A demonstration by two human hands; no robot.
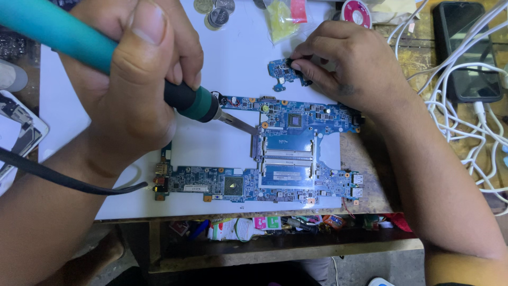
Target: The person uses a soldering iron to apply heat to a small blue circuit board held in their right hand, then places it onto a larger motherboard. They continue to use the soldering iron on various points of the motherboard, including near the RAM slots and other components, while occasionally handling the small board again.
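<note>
White paper carries the blue motherboard; left hand fist-grips the soldering iron, whose tip could scorch nearby connectors, while right hand pinches a small board.

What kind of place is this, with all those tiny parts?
Probably an electronics repair bench. A large blue laptop circuit board lies on a white sheet, the left hand holds a teal-handled soldering iron, and white charging cables tangle beside a black phone.

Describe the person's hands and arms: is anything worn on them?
Both hands, left and right, are bare: no gloves, rings or watch show. The forearms are uncovered too, with no sleeves in view. Fingernails are short.
</note>
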